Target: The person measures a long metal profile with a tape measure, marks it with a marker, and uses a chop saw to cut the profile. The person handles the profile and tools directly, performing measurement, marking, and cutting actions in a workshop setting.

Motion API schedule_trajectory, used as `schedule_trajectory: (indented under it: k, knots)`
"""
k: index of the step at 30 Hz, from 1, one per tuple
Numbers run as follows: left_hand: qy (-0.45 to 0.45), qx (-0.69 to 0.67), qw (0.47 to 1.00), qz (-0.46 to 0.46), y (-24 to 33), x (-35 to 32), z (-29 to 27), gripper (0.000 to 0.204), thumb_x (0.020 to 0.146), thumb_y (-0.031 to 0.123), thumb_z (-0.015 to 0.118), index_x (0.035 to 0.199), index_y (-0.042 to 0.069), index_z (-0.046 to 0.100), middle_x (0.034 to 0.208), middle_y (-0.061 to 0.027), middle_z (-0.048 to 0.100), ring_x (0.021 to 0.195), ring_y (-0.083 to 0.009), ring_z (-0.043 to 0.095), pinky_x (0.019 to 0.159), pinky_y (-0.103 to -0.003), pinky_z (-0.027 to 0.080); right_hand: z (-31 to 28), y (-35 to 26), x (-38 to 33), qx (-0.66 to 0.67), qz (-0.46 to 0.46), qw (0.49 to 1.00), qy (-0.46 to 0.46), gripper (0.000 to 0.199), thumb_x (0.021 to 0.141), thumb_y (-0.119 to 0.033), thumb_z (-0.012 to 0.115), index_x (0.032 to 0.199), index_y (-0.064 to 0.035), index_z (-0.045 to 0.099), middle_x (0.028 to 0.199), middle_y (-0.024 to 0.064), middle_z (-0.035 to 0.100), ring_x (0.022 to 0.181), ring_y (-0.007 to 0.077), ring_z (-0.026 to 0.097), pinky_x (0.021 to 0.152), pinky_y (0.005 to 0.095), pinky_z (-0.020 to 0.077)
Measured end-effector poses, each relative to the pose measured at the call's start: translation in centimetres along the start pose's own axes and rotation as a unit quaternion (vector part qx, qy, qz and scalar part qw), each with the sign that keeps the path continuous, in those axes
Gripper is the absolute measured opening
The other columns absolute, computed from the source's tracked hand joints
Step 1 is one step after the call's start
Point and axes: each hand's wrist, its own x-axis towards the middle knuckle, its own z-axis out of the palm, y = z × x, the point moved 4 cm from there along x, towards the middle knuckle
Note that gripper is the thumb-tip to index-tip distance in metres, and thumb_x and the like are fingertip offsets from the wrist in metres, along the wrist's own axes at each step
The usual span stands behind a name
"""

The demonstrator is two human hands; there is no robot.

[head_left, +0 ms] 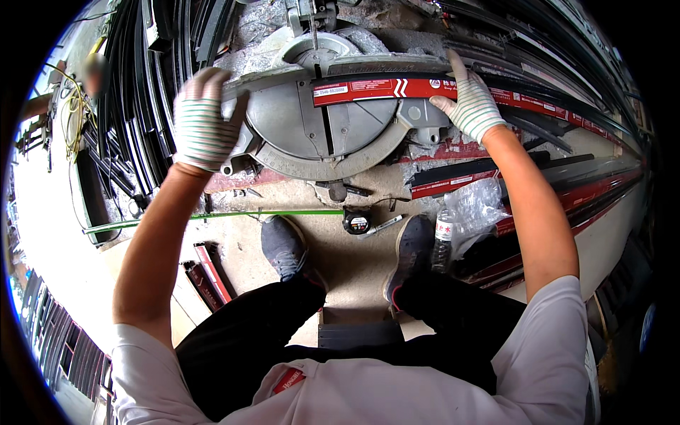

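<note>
A long black profile with red printed film (404,88) lies along the fence of a grey mitre saw (283,117). Its left end lies at the dark slot in the saw's round table. My right hand (473,105), in a white striped glove, grips the profile to the right of the slot, thumb on the near side and fingers over the far side. At the fence's left end is my left hand (204,124), in a matching glove. Its thumb stands apart from the fingers and no object shows in it; part of the palm side is hidden.
A green-edged strip (234,212), a tape measure (356,221) and a white marker (386,224) lie before the saw. A water bottle (443,241) and clear plastic wrap (476,212) are beside my right foot. Black profiles (134,92) crowd the left; more film-covered lengths (453,183) lie right.
</note>
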Motion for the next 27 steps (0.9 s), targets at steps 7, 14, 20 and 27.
schedule_trajectory:
  k: [7, 14, 20, 27]
  knots:
    - [-0.167, -0.034, 0.960, -0.223, -7.1, -5.0, 0.6, 0.052, 0.100, 0.046, 0.064, 0.130, 0.003, 0.061, 0.120, -0.0191, 0.065, 0.108, -0.0374, 0.067, 0.093, -0.042, 0.054, 0.5, 0.0, 0.2, 0.028, 0.008, 1.000, -0.003, 0.104, 0.084, -0.043, 0.082, 0.162, -0.0185, 0.018, 0.136, 0.0279, 0.060, 0.130, 0.0460, 0.055, 0.116, 0.0513, 0.0405]
    - [-0.151, -0.010, 0.963, -0.225, -7.5, -5.0, 1.2, 0.042, 0.099, 0.039, 0.065, 0.123, 0.004, 0.065, 0.109, -0.0184, 0.067, 0.098, -0.0383, 0.067, 0.085, -0.044, 0.054, 0.8, 0.3, 0.1, 0.025, 0.019, 0.999, -0.004, 0.104, 0.084, -0.046, 0.081, 0.161, -0.0192, 0.018, 0.135, 0.0270, 0.061, 0.132, 0.0479, 0.052, 0.116, 0.0528, 0.0381]
    - [-0.145, 0.004, 0.964, -0.224, -7.1, -4.9, 1.2, 0.041, 0.100, 0.038, 0.064, 0.123, 0.004, 0.065, 0.107, -0.0183, 0.067, 0.096, -0.0385, 0.067, 0.084, -0.045, 0.054, 1.1, 0.4, 0.0, 0.022, 0.016, 1.000, 0.006, 0.103, 0.084, -0.046, 0.080, 0.162, -0.0202, 0.017, 0.137, 0.0273, 0.060, 0.134, 0.0488, 0.050, 0.117, 0.0537, 0.0384]
    - [-0.148, 0.029, 0.962, -0.227, -7.2, -4.9, 1.3, 0.040, 0.100, 0.036, 0.064, 0.123, 0.004, 0.066, 0.106, -0.0186, 0.068, 0.096, -0.0382, 0.067, 0.084, -0.045, 0.055, 1.1, 0.4, 0.2, 0.033, 0.023, 0.999, 0.000, 0.102, 0.084, -0.041, 0.082, 0.162, -0.0205, 0.020, 0.143, 0.0268, 0.055, 0.134, 0.0466, 0.051, 0.116, 0.0526, 0.0409]
